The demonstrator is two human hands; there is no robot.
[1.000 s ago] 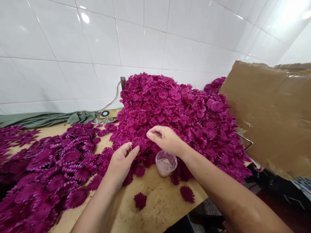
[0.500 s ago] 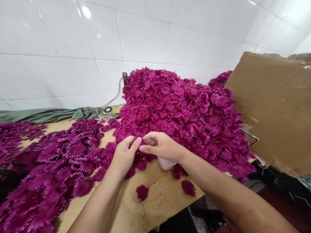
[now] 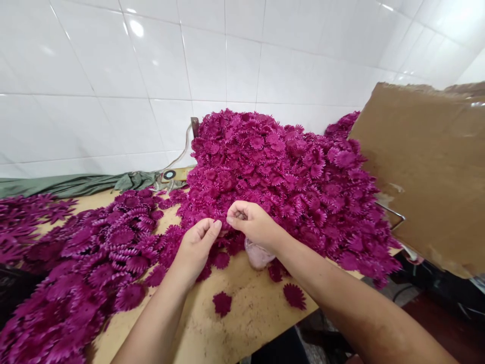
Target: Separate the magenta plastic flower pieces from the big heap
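A tall heap of magenta fabric flower petals (image 3: 280,177) fills the back right of the wooden table (image 3: 246,323). A flatter spread of the same petals (image 3: 94,263) lies at the left. My left hand (image 3: 195,247) and my right hand (image 3: 252,222) meet at the foot of the heap, fingertips pinched together where they touch. What they pinch is hidden between the fingers. A small clear plastic cup (image 3: 257,255) stands under my right wrist, partly covered by it.
Two loose petals (image 3: 222,303) lie on the bare wood near the front edge. A brown cardboard sheet (image 3: 428,172) leans at the right. Green cloth (image 3: 76,183) and a cable run along the white tiled wall.
My hands came together from slightly apart and now pinch at the same spot. My right hand moved down over the cup, hiding most of it.
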